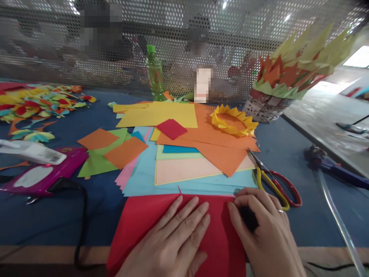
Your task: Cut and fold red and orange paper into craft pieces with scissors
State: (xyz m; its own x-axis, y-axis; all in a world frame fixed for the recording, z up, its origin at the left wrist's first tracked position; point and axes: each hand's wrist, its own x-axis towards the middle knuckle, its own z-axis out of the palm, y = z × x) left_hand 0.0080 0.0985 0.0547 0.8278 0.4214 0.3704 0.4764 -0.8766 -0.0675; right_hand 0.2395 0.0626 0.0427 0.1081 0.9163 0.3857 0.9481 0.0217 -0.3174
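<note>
A large sheet of red paper (pixel 216 238) lies at the front edge of the table, its far edge over light blue sheets (pixel 144 177). My left hand (pixel 175 234) rests flat on it, fingers stretched out. At the sheet's far right corner, my right hand (pixel 262 219) is curled, thumb and fingertips closed on the paper's edge. Just beyond that hand are scissors (pixel 273 182) with red and yellow handles. Farther back, orange sheets (pixel 227 156), yellow paper (pixel 173 113) and a small red piece (pixel 172 129) lie piled up. A yellow folded-paper ring (pixel 233 121) sits on the orange paper.
On the left are a purple device (pixel 37 173) with a cord, a white tool (pixel 34 151) and coloured paper shapes (pixel 43 100). Orange and green squares (pixel 112 148) lie nearby. Behind stand a green bottle (pixel 155 73) and a paper-filled basket (pixel 266 104). A glue gun (pixel 331 163) with a clear stick lies right.
</note>
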